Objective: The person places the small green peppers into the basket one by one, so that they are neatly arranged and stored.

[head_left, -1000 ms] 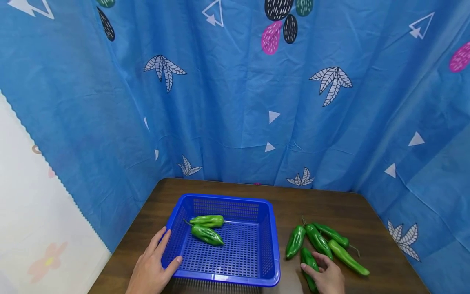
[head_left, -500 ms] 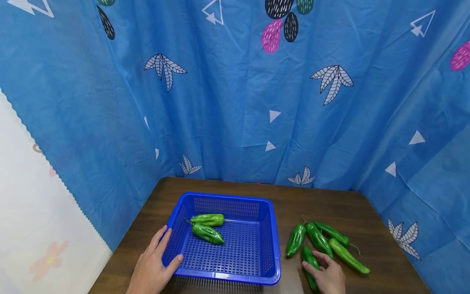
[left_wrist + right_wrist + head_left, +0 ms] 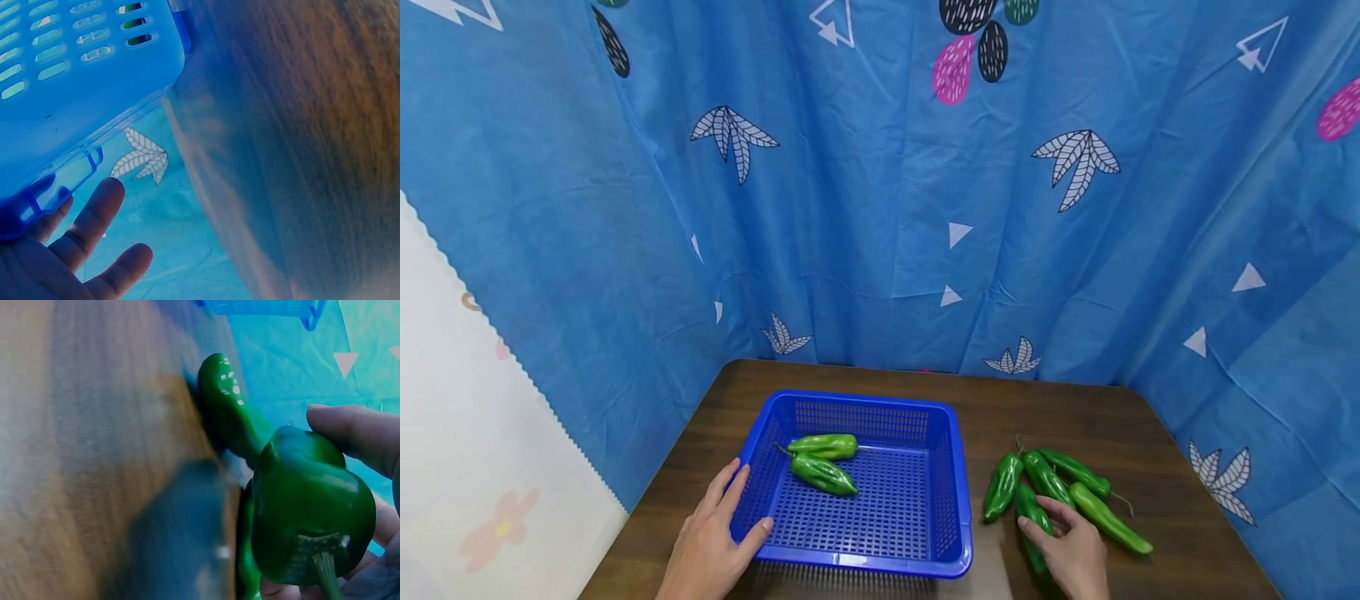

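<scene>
My right hand (image 3: 1067,546) pinches a dark green pepper (image 3: 1032,510) between thumb and fingers, low over the table's front right part. In the right wrist view its stem end faces the camera, and the pepper (image 3: 315,506) appears raised off the wood. My left hand (image 3: 711,533) rests at the near left corner of a blue plastic basket (image 3: 898,564), thumb at the front rim and fingers along the left side. The left wrist view shows those fingers (image 3: 103,206) fairly straight and spread beside the basket wall. Two green peppers (image 3: 823,473) lie inside the basket, toward its left.
Several more green peppers (image 3: 1003,487) lie grouped on the brown wooden table (image 3: 850,377) to the basket's right, around the right hand. Among them, a lighter, longer pepper (image 3: 1108,518) lies furthest right. A blue patterned curtain (image 3: 865,208) hangs behind the table and along its sides.
My right hand has shifted slightly forward with the pepper, toward the grouped peppers. The left hand stays at the basket, and the basket has not moved.
</scene>
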A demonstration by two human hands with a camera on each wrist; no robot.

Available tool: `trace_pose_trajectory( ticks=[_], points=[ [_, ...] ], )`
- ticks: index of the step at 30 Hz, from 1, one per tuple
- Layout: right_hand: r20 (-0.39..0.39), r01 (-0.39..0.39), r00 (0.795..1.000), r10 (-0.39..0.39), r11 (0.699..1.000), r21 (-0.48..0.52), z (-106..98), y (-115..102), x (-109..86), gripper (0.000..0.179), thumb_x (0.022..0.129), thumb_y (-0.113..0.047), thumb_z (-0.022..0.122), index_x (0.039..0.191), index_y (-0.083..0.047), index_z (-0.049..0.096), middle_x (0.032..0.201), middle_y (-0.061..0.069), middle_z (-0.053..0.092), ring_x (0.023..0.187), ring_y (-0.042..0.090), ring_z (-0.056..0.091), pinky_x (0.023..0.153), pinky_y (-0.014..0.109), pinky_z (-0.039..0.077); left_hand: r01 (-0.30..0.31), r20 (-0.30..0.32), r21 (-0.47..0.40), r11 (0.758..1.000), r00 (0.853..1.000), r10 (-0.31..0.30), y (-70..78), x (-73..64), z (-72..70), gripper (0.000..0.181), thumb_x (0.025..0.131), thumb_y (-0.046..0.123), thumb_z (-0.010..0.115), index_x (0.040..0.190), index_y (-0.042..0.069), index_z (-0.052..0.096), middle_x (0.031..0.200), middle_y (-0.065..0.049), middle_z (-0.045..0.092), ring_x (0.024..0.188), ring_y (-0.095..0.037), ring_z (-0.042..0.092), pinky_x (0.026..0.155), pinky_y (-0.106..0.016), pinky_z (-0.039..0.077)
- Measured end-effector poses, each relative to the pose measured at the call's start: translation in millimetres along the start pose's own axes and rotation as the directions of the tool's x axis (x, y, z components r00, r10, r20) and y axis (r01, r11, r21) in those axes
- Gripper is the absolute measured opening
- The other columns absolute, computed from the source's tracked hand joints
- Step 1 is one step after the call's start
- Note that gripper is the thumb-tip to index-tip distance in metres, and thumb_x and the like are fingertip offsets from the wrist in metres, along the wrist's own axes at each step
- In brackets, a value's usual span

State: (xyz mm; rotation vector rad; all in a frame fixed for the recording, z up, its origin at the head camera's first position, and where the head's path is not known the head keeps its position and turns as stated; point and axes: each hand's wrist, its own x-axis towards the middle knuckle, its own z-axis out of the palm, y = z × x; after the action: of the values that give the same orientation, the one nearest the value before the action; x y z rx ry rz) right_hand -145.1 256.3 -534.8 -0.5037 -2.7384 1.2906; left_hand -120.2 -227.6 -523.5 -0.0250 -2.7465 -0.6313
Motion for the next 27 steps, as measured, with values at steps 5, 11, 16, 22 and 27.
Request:
trace_pose_trajectory(
  ticks=[5,11,16,22,27],
  points=[
    [-0.013,0.029,0.999,-0.029,1.000,0.001,-3.6,-6.0,0.8,0.055,0.086,-0.036,0.079,0.132,-0.009,0.064,0.135,0.024,0.062,0.120,0.042,0.060,0.096,0.045,0.053,0.002,0.005,-0.006,1.000,1.000,-0.002,0.2,0.3,-0.5,0.081,0.089,0.054,0.069,0.151,0.008,0.045,0.158,-0.013,0.037,0.130,-0.043,0.054,0.087,-0.071,0.046],
    [-0.046,0.081,0.995,-0.083,0.995,-0.053,-8.6,-14.1,2.7,0.050,0.085,-0.031,0.080,0.128,-0.010,0.068,0.130,0.024,0.065,0.109,0.040,0.066,0.084,0.044,0.055,0.006,0.012,-0.002,1.000,1.000,-0.006,0.7,0.6,-1.0,0.081,0.089,0.054,0.069,0.151,0.008,0.045,0.158,-0.013,0.037,0.131,-0.044,0.053,0.088,-0.071,0.045],
    [-0.036,0.124,0.991,-0.127,0.989,-0.078,-14.0,-26.0,7.8,0.050,0.084,-0.032,0.081,0.127,-0.012,0.068,0.128,0.025,0.065,0.100,0.037,0.068,0.070,0.039,0.053,0.000,0.001,-0.001,1.000,1.000,0.000,0.0,-0.2,-0.3,0.081,0.088,0.053,0.070,0.150,0.008,0.046,0.157,-0.013,0.038,0.130,-0.043,0.055,0.086,-0.070,0.046],
    [0.002,0.152,0.988,-0.152,0.985,-0.077,-16.5,-40.5,13.2,0.049,0.084,-0.031,0.080,0.128,-0.015,0.068,0.131,0.022,0.064,0.102,0.036,0.067,0.070,0.035,0.054,-0.006,-0.001,-0.002,1.000,1.000,0.006,-1.4,-0.9,0.9,0.081,0.088,0.054,0.070,0.150,0.008,0.046,0.157,-0.012,0.038,0.130,-0.043,0.054,0.086,-0.070,0.046],
    [-0.024,0.210,0.977,-0.212,0.976,-0.064,-17.7,-54.1,19.1,0.047,0.084,-0.029,0.081,0.128,-0.016,0.068,0.128,0.020,0.066,0.103,0.035,0.067,0.065,0.032,0.052,-0.005,-0.002,-0.010,1.000,1.000,0.005,-2.2,-0.3,0.8,0.081,0.088,0.055,0.069,0.151,0.009,0.046,0.158,-0.011,0.037,0.131,-0.042,0.054,0.087,-0.070,0.046]
  ],
)
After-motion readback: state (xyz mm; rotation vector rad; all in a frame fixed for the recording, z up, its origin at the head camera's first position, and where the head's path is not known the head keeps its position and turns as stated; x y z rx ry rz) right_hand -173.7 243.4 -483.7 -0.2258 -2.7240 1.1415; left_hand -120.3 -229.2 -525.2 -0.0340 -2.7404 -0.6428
